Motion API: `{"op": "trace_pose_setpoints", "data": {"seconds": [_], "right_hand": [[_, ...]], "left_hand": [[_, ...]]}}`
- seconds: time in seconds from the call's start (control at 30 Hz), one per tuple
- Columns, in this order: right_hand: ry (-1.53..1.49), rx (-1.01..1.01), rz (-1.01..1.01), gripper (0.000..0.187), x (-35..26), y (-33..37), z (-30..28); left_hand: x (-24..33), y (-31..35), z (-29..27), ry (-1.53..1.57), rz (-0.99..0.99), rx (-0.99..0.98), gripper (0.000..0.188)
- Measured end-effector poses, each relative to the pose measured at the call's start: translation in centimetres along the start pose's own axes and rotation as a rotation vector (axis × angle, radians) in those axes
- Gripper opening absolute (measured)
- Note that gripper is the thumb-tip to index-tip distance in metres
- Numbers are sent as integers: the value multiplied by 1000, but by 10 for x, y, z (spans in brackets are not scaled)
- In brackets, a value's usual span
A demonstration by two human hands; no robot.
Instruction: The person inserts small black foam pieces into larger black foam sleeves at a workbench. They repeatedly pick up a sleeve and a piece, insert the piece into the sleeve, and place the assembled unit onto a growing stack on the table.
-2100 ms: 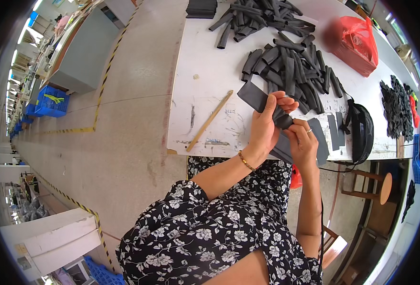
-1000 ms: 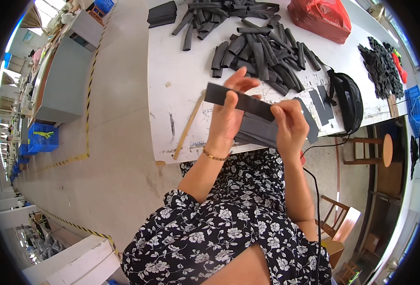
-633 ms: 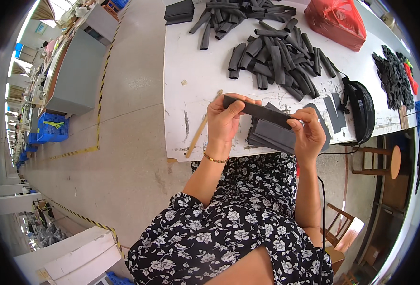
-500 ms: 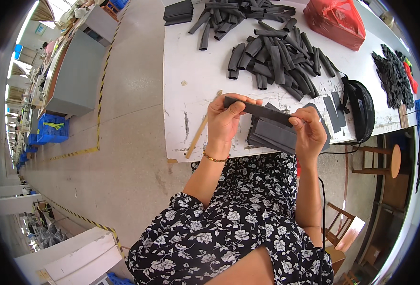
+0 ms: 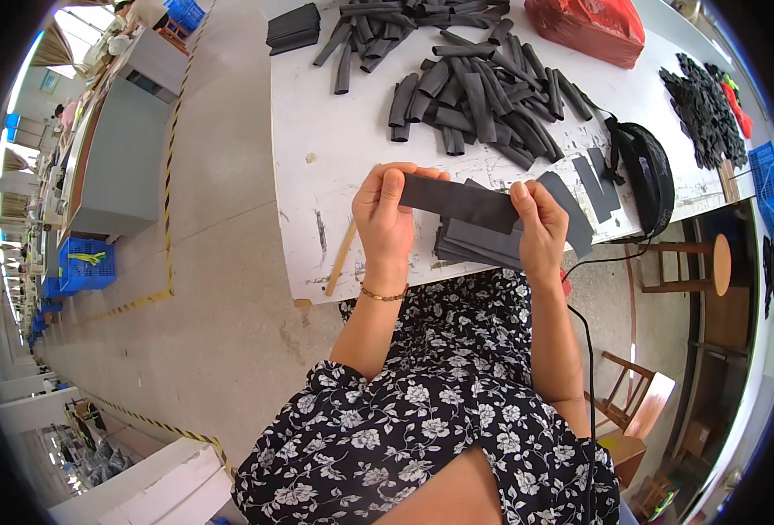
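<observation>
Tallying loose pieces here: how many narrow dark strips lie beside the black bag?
2: the left strip lies nearer the right hand; the right strip lies next to the black bag. Others may be hidden beneath it.

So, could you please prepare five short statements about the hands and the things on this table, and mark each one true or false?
1. The left hand and the right hand hold the same dark strip. True.
2. The bracelet is on the right arm. False: the bracelet is on the left arm.
3. The plastic bag is blue. False: the plastic bag is red.
4. Many dark tubes lie on the table beyond the hands. True.
5. The wooden stick lies to the right of both hands. False: the visible part of the wooden stick is to the left of the left hand.
</observation>
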State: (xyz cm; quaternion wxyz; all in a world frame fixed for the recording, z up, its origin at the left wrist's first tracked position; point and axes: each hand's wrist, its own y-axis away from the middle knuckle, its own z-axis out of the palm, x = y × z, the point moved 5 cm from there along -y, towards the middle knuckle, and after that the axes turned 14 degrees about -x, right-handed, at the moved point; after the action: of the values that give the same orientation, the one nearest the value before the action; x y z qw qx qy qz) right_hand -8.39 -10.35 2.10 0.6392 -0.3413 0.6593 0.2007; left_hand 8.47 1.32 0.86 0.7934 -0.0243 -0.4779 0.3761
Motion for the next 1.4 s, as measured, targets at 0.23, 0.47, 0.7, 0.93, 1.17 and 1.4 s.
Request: {"op": "trace_pose_setpoints", "data": {"seconds": [0.23, 0.47, 0.7, 0.93, 1.17, 1.4], "right_hand": [[171, -114, -57, 8, -4, 6, 5], [239, -85, -55, 8, -5, 28, 8], [-73, -135, 192, 19, 12, 20, 5], [55, -161, 142, 18, 5, 32, 13], [728, 4, -547, 39, -24, 30, -4], [284, 5, -40, 26, 25, 22, -31]], "left_hand": [[-4, 0, -7, -37, 64, 59, 24], [-17, 0, -20, 203, -73, 209, 25], [-18, -10, -1, -17, -139, 191, 25], [-32, -8, -18, 147, -168, 177, 27], [-36, -7, -1, 181, -249, 204, 27], [-50, 16, -15, 73, -408, 181, 18]]}}
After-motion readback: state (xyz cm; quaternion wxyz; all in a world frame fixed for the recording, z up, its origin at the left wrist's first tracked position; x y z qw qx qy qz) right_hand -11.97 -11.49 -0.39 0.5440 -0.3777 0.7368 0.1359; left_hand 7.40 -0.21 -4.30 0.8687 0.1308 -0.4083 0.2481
